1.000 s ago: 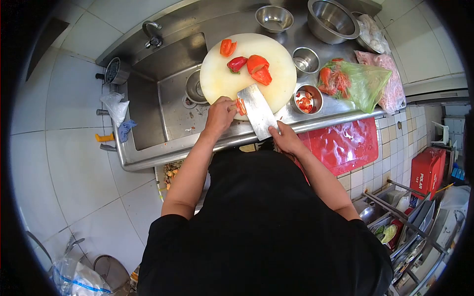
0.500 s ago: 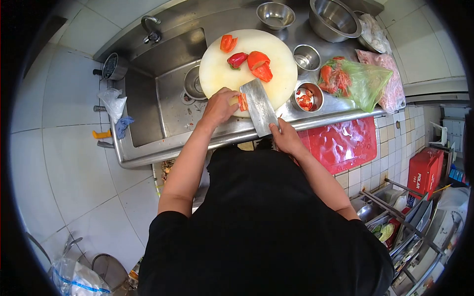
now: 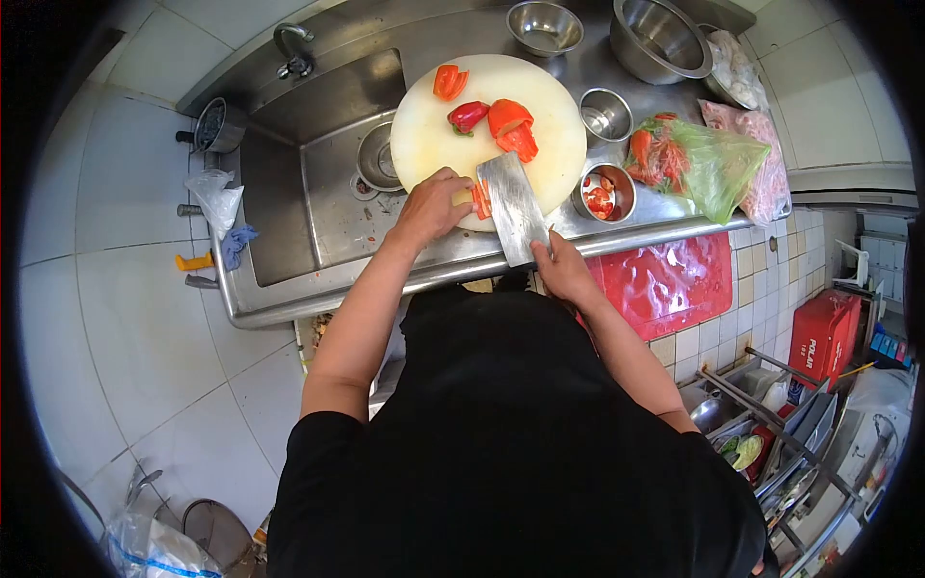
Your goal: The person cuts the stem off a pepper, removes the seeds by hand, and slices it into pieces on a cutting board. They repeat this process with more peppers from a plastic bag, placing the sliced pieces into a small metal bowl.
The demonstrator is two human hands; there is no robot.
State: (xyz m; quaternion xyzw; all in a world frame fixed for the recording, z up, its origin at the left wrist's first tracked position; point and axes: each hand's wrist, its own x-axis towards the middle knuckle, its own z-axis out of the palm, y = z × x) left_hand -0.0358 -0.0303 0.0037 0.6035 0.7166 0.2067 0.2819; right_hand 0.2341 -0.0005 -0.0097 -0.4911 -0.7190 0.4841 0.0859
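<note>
My right hand (image 3: 562, 267) is closed round the handle of a broad cleaver (image 3: 513, 209), whose blade lies over the near part of the round white cutting board (image 3: 424, 106). Left of the blade, my left hand (image 3: 436, 204) has its fingers bent onto red pepper strips (image 3: 482, 197) at the board's near edge. Farther back on the board are a dark red pepper piece (image 3: 467, 118), larger red pepper pieces (image 3: 511, 125) and another cut piece (image 3: 450, 83). A metal cup (image 3: 624, 197) with red pieces inside stands right of the board.
Left of the board is a sink (image 3: 332, 217) with a metal bowl (image 3: 376, 157). An empty cup (image 3: 605, 115), metal bowls (image 3: 545, 29) and bagged peppers (image 3: 708, 164) are behind and right. A red tray (image 3: 665, 289) lies beyond the counter edge.
The view has shifted slightly. The cleaver and both hands hold nearly the same places on the board, with the blade slightly more upright.
</note>
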